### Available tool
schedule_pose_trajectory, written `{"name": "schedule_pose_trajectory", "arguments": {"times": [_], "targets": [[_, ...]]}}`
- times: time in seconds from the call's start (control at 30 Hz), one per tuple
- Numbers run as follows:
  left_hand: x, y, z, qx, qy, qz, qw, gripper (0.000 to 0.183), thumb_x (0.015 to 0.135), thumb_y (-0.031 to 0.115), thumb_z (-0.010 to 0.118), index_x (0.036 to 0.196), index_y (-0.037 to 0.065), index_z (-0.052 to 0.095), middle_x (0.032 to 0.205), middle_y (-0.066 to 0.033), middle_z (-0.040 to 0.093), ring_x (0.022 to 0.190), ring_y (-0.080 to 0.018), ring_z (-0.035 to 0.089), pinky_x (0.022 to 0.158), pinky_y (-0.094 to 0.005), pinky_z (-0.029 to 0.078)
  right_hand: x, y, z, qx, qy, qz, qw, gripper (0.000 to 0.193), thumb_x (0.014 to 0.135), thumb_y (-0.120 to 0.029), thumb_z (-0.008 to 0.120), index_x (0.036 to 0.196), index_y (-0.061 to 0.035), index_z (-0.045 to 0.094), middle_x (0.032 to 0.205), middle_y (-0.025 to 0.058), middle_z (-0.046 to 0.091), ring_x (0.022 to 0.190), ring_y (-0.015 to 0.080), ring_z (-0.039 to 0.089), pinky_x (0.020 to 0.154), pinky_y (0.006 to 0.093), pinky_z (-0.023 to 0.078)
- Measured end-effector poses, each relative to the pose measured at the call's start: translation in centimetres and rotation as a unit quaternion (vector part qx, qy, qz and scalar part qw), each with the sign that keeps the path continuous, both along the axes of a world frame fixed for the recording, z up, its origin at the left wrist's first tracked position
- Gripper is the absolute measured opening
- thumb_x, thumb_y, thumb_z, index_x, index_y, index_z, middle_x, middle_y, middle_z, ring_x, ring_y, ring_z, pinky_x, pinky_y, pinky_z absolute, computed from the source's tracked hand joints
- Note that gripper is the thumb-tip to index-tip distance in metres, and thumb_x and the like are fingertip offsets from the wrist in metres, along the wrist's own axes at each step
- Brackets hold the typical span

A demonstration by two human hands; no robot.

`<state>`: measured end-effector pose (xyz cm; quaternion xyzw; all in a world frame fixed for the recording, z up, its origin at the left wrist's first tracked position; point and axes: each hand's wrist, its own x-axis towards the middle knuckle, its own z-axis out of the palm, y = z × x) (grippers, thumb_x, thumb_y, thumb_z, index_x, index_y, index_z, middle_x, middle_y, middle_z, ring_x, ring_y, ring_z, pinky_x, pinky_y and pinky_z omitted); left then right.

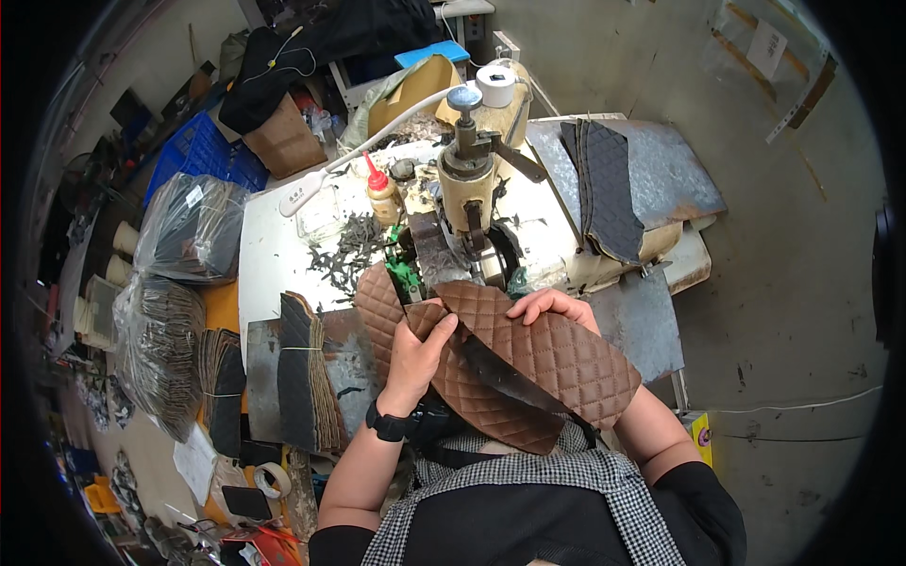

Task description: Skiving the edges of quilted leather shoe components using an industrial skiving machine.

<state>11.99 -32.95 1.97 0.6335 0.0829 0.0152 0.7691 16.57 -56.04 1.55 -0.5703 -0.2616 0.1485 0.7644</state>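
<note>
A brown quilted leatherette panel (557, 354) lies across my lap and the front of a cream sewing machine (467, 193), with its upper edge near the machine's working end. My left hand (420, 354) pinches the panel's left part, thumb on top. The fingers of my right hand (552, 307) curl over its upper edge. A dark strip (510, 373) shows along a fold between its quilted parts. More brown quilted material (379, 311) reaches out left of my left hand. Green parts (404, 274) sit beside the machine's working end.
Black scraps (349, 253) and a red-capped bottle (382, 193) are on the white table. Left of me lie tied stacks of dark quilted pieces (300, 373) and plastic-wrapped bundles (162, 349). Further dark quilted pieces (609, 189) rest on a metal sheet at the right.
</note>
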Motion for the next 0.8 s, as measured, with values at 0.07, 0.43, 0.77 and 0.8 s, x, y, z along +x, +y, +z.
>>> {"name": "schedule_pose_trajectory", "arguments": {"times": [0.07, 0.43, 0.77, 0.8], "targets": [[0.0, -0.1, -0.2, 0.005, -0.003, 0.009, 1.000, 0.019, 0.091, 0.013, 0.065, 0.103, 0.000, 0.059, 0.087, 0.0029, 0.059, 0.081, -0.0059, 0.053, 0.073, -0.0239, 0.044, 0.1, -0.1, -0.2, 0.014, 0.005, 0.006, 1.000, 0.022, 0.084, -0.023, 0.070, 0.095, -0.0046, 0.063, 0.111, 0.0094, 0.062, 0.104, 0.0167, 0.058, 0.093, 0.0316, 0.045], [-0.3, 0.1, -0.4, -0.026, 0.048, -0.018, 0.998, 0.032, 0.088, 0.011, 0.068, 0.115, 0.000, 0.055, 0.100, 0.0000, 0.059, 0.090, -0.0075, 0.054, 0.079, -0.0230, 0.043, 0.0, -0.1, -0.7, 0.012, 0.016, 0.010, 1.000, 0.028, 0.085, -0.028, 0.069, 0.097, -0.0041, 0.063, 0.113, 0.0104, 0.061, 0.106, 0.0173, 0.058, 0.094, 0.0319, 0.044], [-0.6, -0.5, -0.7, -0.010, 0.034, -0.003, 0.999, 0.014, 0.092, 0.014, 0.063, 0.098, 0.002, 0.061, 0.086, 0.0019, 0.062, 0.080, -0.0063, 0.056, 0.072, -0.0232, 0.044, -0.2, 0.0, -1.2, 0.036, 0.036, 0.015, 0.999, 0.029, 0.087, -0.029, 0.067, 0.099, -0.0031, 0.061, 0.115, 0.0113, 0.060, 0.106, 0.0175, 0.057, 0.094, 0.0315, 0.044], [-0.6, -0.5, -0.8, -0.010, 0.035, -0.003, 0.999, 0.014, 0.092, 0.014, 0.063, 0.098, 0.002, 0.061, 0.086, 0.0019, 0.062, 0.080, -0.0063, 0.056, 0.072, -0.0232, 0.044, -0.3, 0.0, -1.2, 0.036, 0.036, 0.015, 0.999, 0.029, 0.087, -0.029, 0.067, 0.099, -0.0031, 0.061, 0.115, 0.0113, 0.060, 0.106, 0.0175, 0.057, 0.094, 0.0315, 0.044]]}}
